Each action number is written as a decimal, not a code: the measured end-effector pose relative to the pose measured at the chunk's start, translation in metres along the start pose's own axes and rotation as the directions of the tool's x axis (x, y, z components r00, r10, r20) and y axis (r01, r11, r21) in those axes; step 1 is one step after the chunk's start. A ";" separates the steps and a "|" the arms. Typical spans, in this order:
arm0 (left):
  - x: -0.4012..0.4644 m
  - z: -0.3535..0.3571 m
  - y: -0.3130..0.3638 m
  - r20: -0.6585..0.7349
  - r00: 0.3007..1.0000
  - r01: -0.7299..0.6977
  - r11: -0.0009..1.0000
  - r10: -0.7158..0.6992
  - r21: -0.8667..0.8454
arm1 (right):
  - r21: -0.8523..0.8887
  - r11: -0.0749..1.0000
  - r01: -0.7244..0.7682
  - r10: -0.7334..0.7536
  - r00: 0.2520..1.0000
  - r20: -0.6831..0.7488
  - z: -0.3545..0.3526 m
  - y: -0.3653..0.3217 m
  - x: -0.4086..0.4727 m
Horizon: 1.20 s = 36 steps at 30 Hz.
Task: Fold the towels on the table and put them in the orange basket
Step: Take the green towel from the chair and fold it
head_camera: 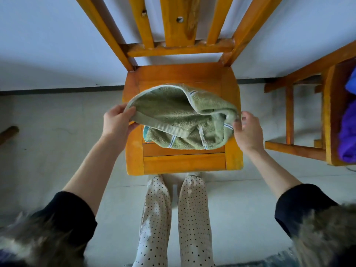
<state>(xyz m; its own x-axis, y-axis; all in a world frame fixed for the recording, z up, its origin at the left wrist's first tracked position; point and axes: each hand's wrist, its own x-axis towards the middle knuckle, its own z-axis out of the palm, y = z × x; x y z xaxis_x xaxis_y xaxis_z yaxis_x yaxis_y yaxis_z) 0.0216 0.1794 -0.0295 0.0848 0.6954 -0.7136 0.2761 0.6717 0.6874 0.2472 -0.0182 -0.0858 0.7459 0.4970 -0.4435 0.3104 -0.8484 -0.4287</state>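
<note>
We see a green towel (185, 116) bunched on the seat of a wooden chair (183, 162), covering the seat's middle and reaching toward its right edge. Our left hand (117, 123) pinches the towel's left hem, thumb on top and fingers curled beneath, lifting that side off the seat. Our right hand (247, 132) grips the towel's right fold at the seat's right edge, fingers curled. A second chair (308, 78) stands well to the right, holding purple cloth (347, 137).
</note>
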 end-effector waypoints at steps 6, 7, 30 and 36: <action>-0.014 0.007 -0.052 -0.029 0.970 -0.190 0.829 0.241 0.526 | -0.075 0.991 0.111 -0.118 0.989 -0.094 0.043 -0.019 -0.040; -0.021 0.010 -0.061 0.077 0.930 -0.329 0.721 0.359 0.609 | -0.138 0.976 0.166 -0.174 0.983 -0.051 0.052 -0.018 -0.045; -0.052 0.038 -0.084 0.596 0.786 -0.617 0.287 0.167 0.733 | 0.337 0.905 0.259 -0.325 0.933 0.155 -0.012 -0.044 -0.039; -0.057 0.061 -0.031 0.539 0.691 -0.722 0.423 0.481 0.548 | 0.475 0.855 0.208 -0.360 0.897 0.255 -0.032 -0.068 -0.054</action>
<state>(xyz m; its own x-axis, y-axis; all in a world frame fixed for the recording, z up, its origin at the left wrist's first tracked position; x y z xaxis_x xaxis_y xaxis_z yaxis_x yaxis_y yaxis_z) 0.0661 0.1029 -0.0183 0.7075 0.6663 -0.2354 0.5803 -0.3577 0.7316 0.2045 0.0066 -0.0074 0.4070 0.7980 -0.4444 0.1407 -0.5355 -0.8327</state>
